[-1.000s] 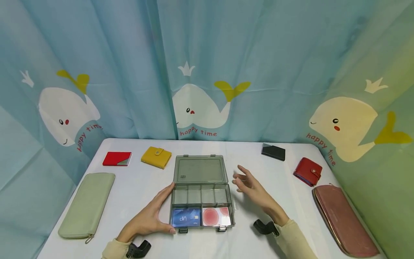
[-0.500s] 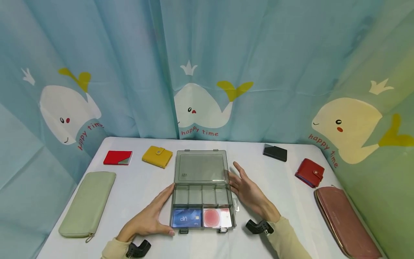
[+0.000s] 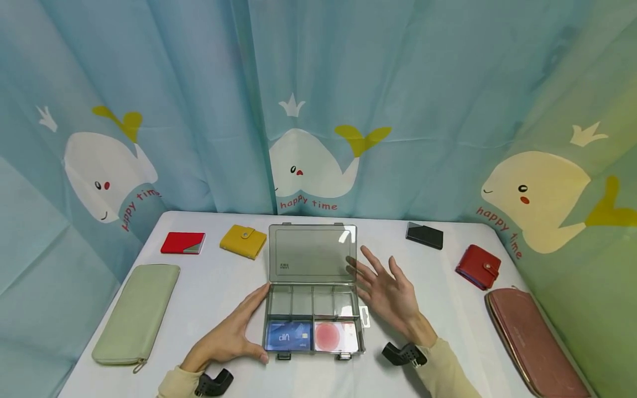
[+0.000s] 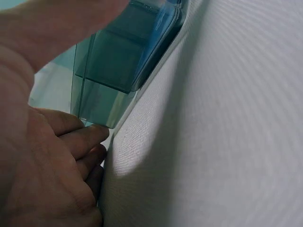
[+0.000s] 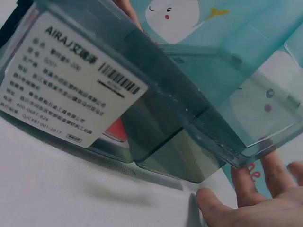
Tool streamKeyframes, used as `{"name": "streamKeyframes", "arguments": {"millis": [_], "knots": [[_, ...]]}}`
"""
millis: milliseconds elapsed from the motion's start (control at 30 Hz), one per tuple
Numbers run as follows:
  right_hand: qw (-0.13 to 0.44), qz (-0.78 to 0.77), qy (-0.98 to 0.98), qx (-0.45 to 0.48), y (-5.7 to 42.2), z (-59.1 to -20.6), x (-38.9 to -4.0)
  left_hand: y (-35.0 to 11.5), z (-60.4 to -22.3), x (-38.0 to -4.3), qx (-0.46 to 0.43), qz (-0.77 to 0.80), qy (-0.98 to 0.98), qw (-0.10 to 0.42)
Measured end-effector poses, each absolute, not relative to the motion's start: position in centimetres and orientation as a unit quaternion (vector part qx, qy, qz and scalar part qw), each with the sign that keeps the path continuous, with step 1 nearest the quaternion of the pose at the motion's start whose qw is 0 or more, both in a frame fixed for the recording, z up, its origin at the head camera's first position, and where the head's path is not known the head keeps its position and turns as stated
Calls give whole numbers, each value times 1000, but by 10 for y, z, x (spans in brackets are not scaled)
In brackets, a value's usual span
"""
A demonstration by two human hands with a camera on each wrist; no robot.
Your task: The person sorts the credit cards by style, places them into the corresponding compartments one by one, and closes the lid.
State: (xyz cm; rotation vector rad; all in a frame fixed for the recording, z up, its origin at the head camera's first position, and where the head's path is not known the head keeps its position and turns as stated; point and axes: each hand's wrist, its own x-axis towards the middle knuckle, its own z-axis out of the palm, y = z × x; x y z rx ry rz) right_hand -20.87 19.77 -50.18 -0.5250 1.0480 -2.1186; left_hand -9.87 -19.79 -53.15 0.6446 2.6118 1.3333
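A grey see-through plastic compartment box point(image 3: 312, 317) sits on the table with its hinged lid point(image 3: 311, 254) raised at the back. Its front compartments hold a blue VIP card point(image 3: 288, 335) and a white card with a pink circle point(image 3: 335, 337). My left hand point(image 3: 226, 334) holds the box's left side, fingers at the back corner and thumb at the front corner. My right hand point(image 3: 390, 298) is spread by the lid's right edge; some fingertips show through the lid, behind it. In the right wrist view, fingertips point(image 5: 244, 184) touch the lid's lower corner.
Left lie a green zip wallet point(image 3: 136, 315), a red card case point(image 3: 182, 242) and a yellow snap wallet point(image 3: 243, 241). Right lie a black card case point(image 3: 424, 235), a dark red snap wallet point(image 3: 478, 267) and a pink-brown zip wallet point(image 3: 537, 342). A curtain point(image 3: 209, 110) hangs behind.
My right hand has moved left to the lid, its fingertips passing behind it. The lid has tipped up from lying back. My left hand stays at the box's left side.
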Motion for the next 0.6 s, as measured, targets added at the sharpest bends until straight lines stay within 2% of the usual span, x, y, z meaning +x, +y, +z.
{"name": "streamKeyframes", "arguments": {"millis": [400,500,600], "knots": [[345,-782,413,-314,212,-505,-193,-196,-533,-100,200,446,869,79],[333,-735,489,-331,211,-500,-186,-196,-533,-100,203,454,864,80],[291,-652,612,-340,209,-496,-175,-198,-533,-99,212,462,857,79]]}}
